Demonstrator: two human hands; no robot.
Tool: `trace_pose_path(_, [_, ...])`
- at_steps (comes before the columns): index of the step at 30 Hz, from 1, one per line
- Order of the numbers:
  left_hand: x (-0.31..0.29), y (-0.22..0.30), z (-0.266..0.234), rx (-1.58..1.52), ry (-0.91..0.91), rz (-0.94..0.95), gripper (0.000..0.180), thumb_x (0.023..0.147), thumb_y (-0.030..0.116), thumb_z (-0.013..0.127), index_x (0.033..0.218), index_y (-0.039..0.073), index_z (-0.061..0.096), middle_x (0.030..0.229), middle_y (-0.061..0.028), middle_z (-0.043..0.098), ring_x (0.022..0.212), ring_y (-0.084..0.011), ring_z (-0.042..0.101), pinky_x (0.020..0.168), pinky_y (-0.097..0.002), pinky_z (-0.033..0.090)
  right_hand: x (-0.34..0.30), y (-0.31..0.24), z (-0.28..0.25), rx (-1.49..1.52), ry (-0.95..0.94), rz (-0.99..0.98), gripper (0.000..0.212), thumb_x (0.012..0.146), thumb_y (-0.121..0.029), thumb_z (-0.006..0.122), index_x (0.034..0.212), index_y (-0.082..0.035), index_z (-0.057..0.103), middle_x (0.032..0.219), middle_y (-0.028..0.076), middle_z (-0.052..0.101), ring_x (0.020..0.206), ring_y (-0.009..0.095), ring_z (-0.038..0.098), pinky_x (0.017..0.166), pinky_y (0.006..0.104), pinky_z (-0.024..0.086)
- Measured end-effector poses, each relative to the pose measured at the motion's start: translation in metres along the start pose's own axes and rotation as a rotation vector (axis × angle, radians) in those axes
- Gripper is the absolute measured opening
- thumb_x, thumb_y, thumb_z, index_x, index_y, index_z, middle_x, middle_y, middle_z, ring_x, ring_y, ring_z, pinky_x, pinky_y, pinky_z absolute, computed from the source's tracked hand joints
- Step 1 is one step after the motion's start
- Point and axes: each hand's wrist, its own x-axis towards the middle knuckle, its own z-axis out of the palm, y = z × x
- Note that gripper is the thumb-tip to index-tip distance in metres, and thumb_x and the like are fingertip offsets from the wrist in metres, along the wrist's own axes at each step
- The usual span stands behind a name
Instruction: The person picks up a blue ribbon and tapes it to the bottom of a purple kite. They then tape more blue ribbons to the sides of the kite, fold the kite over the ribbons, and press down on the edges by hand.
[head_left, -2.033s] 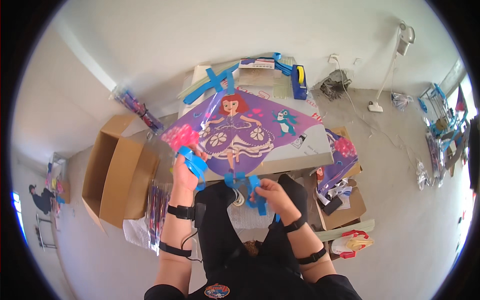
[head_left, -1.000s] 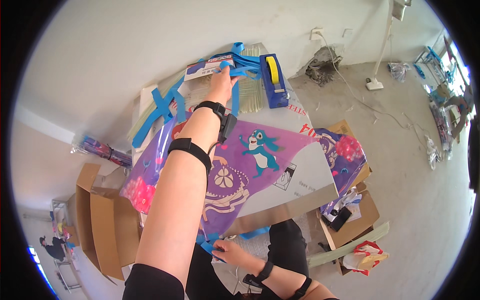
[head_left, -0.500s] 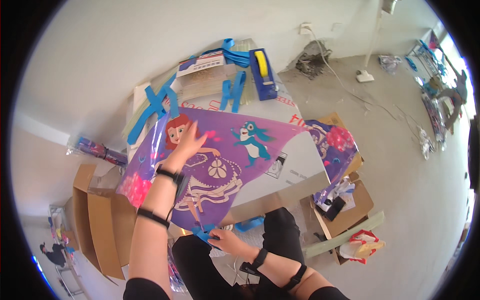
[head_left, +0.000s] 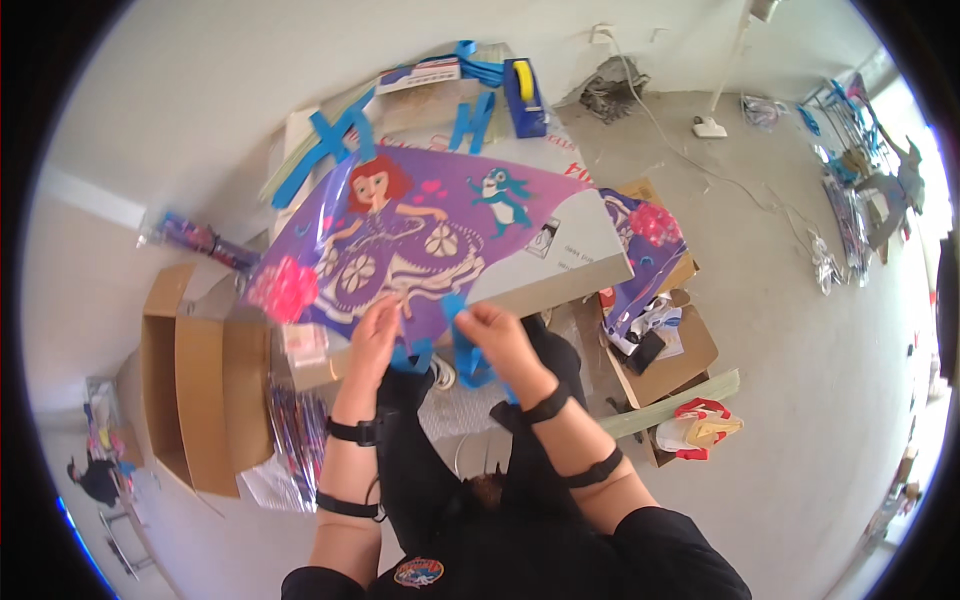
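Observation:
A glossy purple plastic sheet [head_left: 330, 270], shaped like a kite sail, lies over a flat white box [head_left: 560, 255]. It is printed with a red-haired figure in a gown and a blue rabbit. My right hand [head_left: 497, 340] pinches a blue ribbon [head_left: 453, 306] by the sheet's lower edge; more of the ribbon hangs below in a loop. Next to it, my left hand [head_left: 372, 340] touches the lower part of the sheet, its fingers loosely stretched and holding nothing that I can see. Another piece of blue ribbon [head_left: 412, 357] shows between the hands.
Behind the sheet are cut blue ribbons [head_left: 320, 150], an open small carton [head_left: 420, 100] and a blue tape dispenser [head_left: 524, 100]. Cardboard boxes [head_left: 205, 390] stand left; another open box [head_left: 680, 350] holds a dark phone-like object at right. A cable crosses the floor.
My left hand has drawn back from the figure's head to the sheet's lower edge. My right hand has risen with the blue ribbon, and the view has shifted.

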Motion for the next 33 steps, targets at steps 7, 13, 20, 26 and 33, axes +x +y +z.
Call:
trace_pose_path(7, [-0.079,0.087,0.034,-0.284,-0.165,0.181,0.035,0.095,0.032,0.055,0.115,0.003,0.059,0.107,-0.0012,0.061,0.095,-0.0074,0.054,0.086,-0.0223,0.041,-0.071,-0.068,0.010,0.082,0.038,-0.242,0.017,0.093,-0.016,0.060,0.084,-0.002,0.061,0.070,-0.007,0.055,0.063,0.001,0.045,0.055,0.0181,0.036])
trace_pose_path(13, [-0.121,0.132,0.052,-0.668,-0.329,0.167,0.028,0.091,0.019,0.063,0.114,0.004,0.059,0.099,0.0020,0.059,0.084,-0.0030,0.052,0.072,-0.0189,0.042,-0.121,-0.084,0.017,-0.110,0.063,-0.358,0.019,0.093,-0.017,0.061,0.084,0.000,0.063,0.069,-0.007,0.053,0.063,0.001,0.041,0.053,0.0181,0.033])
trace_pose_path(20, [-0.148,0.144,0.061,-0.665,-0.177,0.165,0.005,0.085,0.007,0.068,0.089,0.005,0.065,0.083,0.0050,0.058,0.075,-0.0018,0.050,0.069,-0.0170,0.039,-0.160,-0.097,0.019,-0.239,0.145,-0.398,0.018,0.091,-0.014,0.062,0.081,0.001,0.063,0.066,-0.006,0.050,0.062,0.002,0.040,0.052,0.0204,0.033])
trace_pose_path(26, [-0.152,0.135,0.068,-0.737,-0.138,0.179,0.008,0.084,0.008,0.070,0.079,0.009,0.063,0.076,0.0071,0.055,0.069,-0.0008,0.046,0.063,-0.0155,0.035,-0.172,-0.088,-0.002,-0.364,0.247,-0.551,0.014,0.087,-0.011,0.065,0.080,0.001,0.061,0.063,0.000,0.043,0.061,0.006,0.040,0.052,0.0251,0.033])
trace_pose_path(33, [-0.134,0.117,0.043,-0.837,0.032,0.178,0.013,0.086,0.015,0.069,0.083,0.012,0.057,0.074,0.0023,0.059,0.067,-0.0068,0.052,0.064,-0.0203,0.039,-0.175,-0.072,-0.054,-0.341,0.437,-0.524,0.015,0.093,-0.012,0.059,0.087,0.001,0.063,0.080,0.001,0.058,0.073,0.006,0.049,0.064,0.0207,0.039])
